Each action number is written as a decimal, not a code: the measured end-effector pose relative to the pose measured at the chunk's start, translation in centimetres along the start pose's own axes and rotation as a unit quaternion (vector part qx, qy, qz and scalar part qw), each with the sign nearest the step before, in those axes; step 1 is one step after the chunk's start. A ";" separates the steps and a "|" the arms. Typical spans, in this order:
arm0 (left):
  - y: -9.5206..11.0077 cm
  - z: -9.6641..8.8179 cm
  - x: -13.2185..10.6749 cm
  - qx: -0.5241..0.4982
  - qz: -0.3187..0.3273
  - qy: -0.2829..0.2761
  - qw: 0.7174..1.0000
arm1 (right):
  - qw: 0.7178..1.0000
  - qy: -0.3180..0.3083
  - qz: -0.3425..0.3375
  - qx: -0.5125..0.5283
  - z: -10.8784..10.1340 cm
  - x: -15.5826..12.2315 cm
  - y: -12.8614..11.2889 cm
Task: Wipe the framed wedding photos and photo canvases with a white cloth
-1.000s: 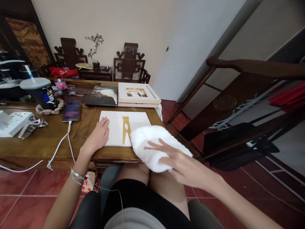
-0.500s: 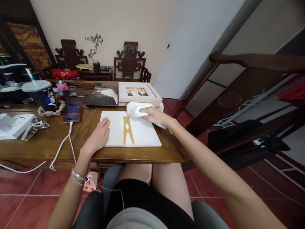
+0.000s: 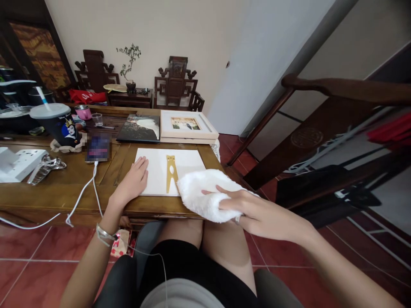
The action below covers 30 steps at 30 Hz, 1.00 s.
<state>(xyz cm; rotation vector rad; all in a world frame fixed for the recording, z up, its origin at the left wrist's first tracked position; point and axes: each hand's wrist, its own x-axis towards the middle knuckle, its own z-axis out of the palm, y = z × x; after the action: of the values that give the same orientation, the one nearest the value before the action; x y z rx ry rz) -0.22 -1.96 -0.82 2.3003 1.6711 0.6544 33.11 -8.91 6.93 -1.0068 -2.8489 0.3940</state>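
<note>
My left hand (image 3: 134,179) lies flat on the left edge of a white board (image 3: 152,164), its fingers stretched out. On that board is a gold, cat-headed, two-legged shape (image 3: 170,167). My right hand (image 3: 239,205) grips a fluffy white cloth (image 3: 205,188), which covers the board's lower right corner and hangs over the table's front edge. One leg of the gold shape is partly hidden by the cloth. Behind the board lie a dark picture of a white bird (image 3: 141,128) and a light wooden picture frame (image 3: 189,136).
Left on the wooden table (image 3: 86,199) are a phone (image 3: 98,147) with a white cable, a black cup (image 3: 62,128) with lid and straw, a power strip (image 3: 27,164) and a crinkled clear wrapper (image 3: 46,167). A wooden chair (image 3: 289,124) stands at right.
My right hand has drawn the white cloth from the board's upper right corner toward me, down to its lower right corner. My left hand stays in place on the board.
</note>
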 end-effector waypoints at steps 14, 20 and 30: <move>-0.1 -0.1 0.0 0.000 0.002 -0.005 1.000 | 0.994 0.104 0.002 -0.043 2.7 14.7 3.4; 0.1 0.0 0.1 -0.009 -0.006 0.000 1.000 | 0.997 0.020 -0.057 -0.049 2.6 7.2 -3.0; 0.2 -0.1 0.1 0.007 -0.001 -0.011 1.000 | 0.998 0.020 -0.047 -0.041 1.3 9.9 -1.8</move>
<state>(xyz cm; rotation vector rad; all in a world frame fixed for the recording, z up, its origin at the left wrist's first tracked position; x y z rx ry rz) -0.10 -1.96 -0.59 2.3063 1.6723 0.6173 24.10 -4.29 6.16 -0.8798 -2.8834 0.2473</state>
